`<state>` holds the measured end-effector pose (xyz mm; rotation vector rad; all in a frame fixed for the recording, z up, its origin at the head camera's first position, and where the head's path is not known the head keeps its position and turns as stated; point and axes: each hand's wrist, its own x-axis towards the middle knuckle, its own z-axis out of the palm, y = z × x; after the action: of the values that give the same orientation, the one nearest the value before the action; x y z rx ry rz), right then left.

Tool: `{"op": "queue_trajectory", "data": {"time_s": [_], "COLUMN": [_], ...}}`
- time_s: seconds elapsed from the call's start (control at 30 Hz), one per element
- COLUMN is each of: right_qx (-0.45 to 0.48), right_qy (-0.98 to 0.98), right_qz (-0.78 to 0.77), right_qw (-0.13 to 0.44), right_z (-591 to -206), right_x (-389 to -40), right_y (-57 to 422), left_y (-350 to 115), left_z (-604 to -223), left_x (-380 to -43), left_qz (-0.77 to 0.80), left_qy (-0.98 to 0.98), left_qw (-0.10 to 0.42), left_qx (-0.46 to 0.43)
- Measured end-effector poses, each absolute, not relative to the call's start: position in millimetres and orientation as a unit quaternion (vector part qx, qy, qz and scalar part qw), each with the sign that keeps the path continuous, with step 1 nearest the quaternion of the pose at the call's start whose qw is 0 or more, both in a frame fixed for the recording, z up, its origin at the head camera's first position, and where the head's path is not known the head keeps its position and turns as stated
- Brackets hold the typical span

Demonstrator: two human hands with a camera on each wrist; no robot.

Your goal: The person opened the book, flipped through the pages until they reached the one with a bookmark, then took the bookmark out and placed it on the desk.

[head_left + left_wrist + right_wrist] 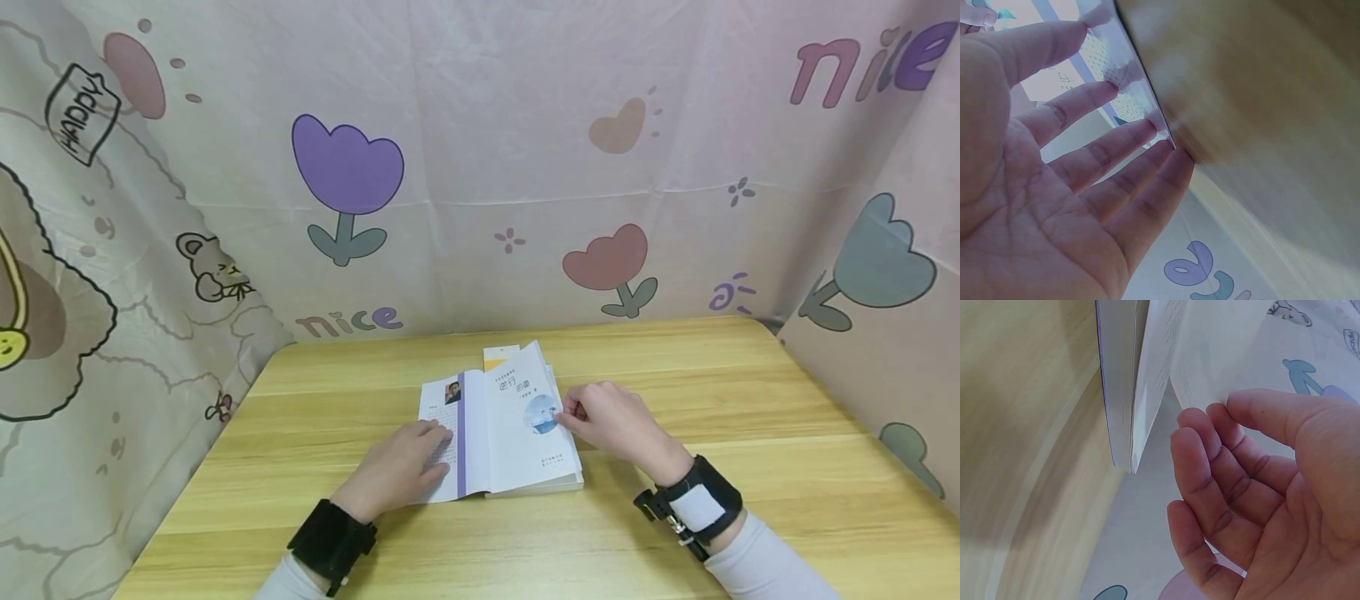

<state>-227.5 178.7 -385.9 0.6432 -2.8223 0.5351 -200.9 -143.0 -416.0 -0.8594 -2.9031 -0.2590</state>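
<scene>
An open book [525, 467] lies on the wooden table. Its left side is a cover flap [441, 446] with a small photo, printed text and a purple stripe. On the right, a title page [517, 433] bears a round blue picture and is lifted off the pages beneath. My left hand [401, 467] rests spread on the flap, its fingertips touching the paper near the outer edge in the left wrist view. With thumb and index finger, my right hand [611, 421] pinches the page's outer edge; in the right wrist view the raised page [1210, 356] stands apart from the page block [1124, 394].
A white and yellow card [498, 356] juts out past the book's top edge. Around the book spreads the wooden table [337, 400]. Behind and at the sides hangs a printed curtain [465, 125] with flowers and lettering.
</scene>
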Motion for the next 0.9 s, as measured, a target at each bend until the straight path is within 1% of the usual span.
{"op": "queue_trajectory", "data": {"time_s": [0.57,0.9], "right_qx": [0.215,0.215], "right_qy": [-0.955,-0.954], "right_qz": [0.188,0.198], "right_qw": [0.077,0.068], "right_z": [-382,-377], "right_x": [-230,-230], "right_y": [185,190], "left_y": [-141,-141], "left_z": [-418,-418], "left_x": [-201,-201], "left_qz": [-0.080,-0.087], "left_qy": [-0.953,-0.955], "left_qw": [0.050,0.037], "left_qx": [-0.289,-0.282]}}
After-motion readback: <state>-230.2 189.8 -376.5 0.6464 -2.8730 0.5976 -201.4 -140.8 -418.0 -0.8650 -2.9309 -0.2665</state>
